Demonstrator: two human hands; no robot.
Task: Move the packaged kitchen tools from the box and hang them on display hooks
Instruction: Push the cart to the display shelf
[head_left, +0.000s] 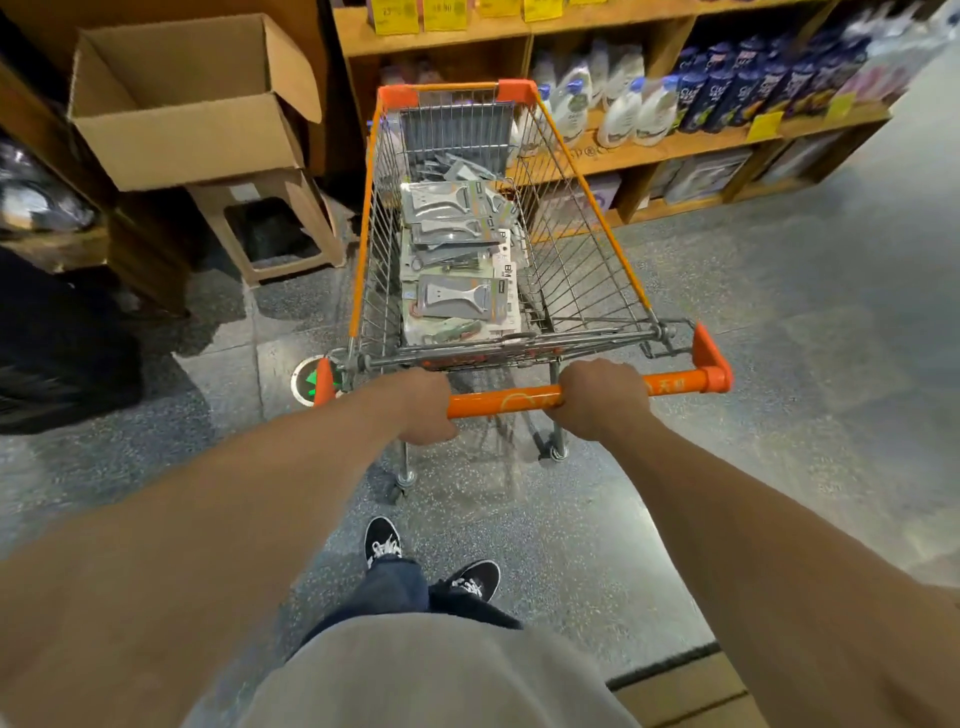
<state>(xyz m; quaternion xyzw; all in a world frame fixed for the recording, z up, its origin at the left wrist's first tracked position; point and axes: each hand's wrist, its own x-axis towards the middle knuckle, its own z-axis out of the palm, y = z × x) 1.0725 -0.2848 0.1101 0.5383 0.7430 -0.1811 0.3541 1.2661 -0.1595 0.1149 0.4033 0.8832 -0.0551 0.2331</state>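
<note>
A wire shopping cart (582, 270) with orange trim stands in front of me on the shop floor. Several grey packaged kitchen tools (457, 260) lie piled along the left side of its basket. My left hand (423, 408) and my right hand (602, 397) both grip the orange cart handle (501, 402), left near its left end, right near the middle. An open cardboard box (187, 104) sits at the upper left on a wooden stool; its inside looks bare. No display hooks are in view.
Wooden shelves (675, 140) with white bottles and dark blue pouches run behind and to the right of the cart. A wooden stool (270, 228) stands under the box. Dark bags (52, 332) lie at the left. Open speckled floor stretches right.
</note>
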